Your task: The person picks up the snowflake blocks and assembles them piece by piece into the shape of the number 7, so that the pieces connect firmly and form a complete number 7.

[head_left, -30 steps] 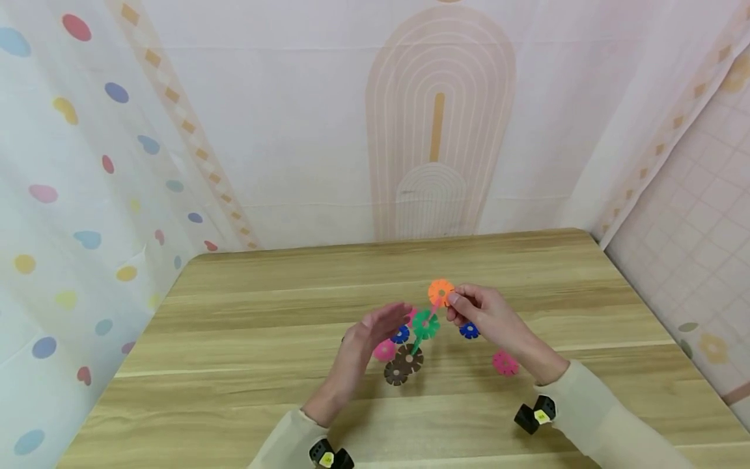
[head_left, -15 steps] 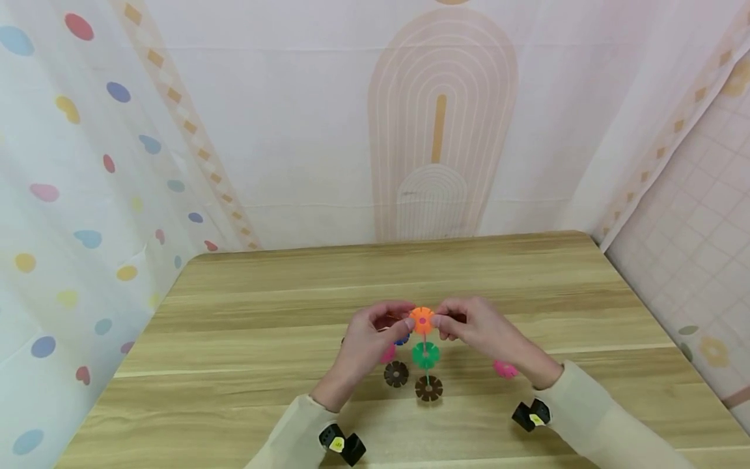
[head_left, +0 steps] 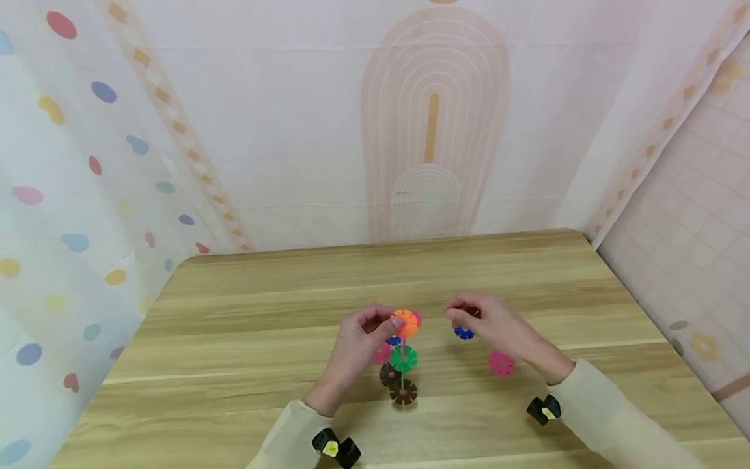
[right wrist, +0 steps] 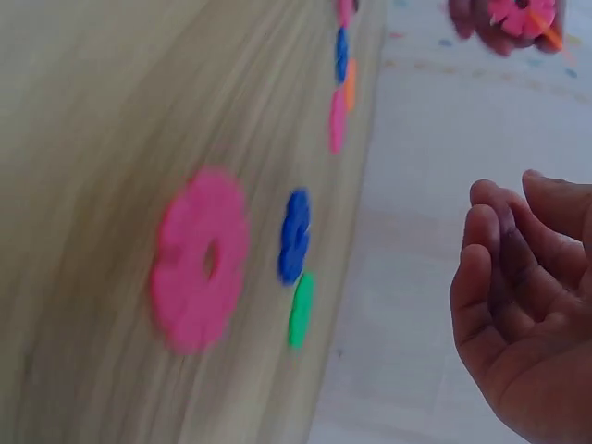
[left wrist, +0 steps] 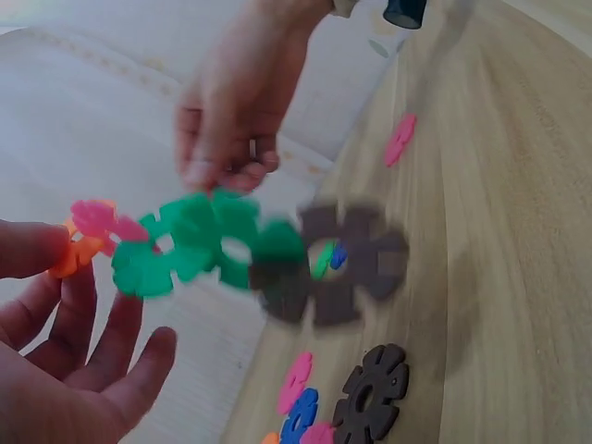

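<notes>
Brown disc (head_left: 403,391) hanging lowest on one linked chain (head_left: 403,359), green and orange discs above, left hand (head_left: 357,345) pinching its top, right hand (head_left: 489,324) hovering empty with loose fingers over one blue disc (head_left: 464,333), one pink disc (head_left: 500,363) lying nearby on wooden table (head_left: 263,312).

- No words, numbers or brand marks can be read in any view — the plastic flower pieces (head_left: 403,357) are plain.
- The yellow tags on the wrist cameras (head_left: 330,448) are too small to make out.
</notes>
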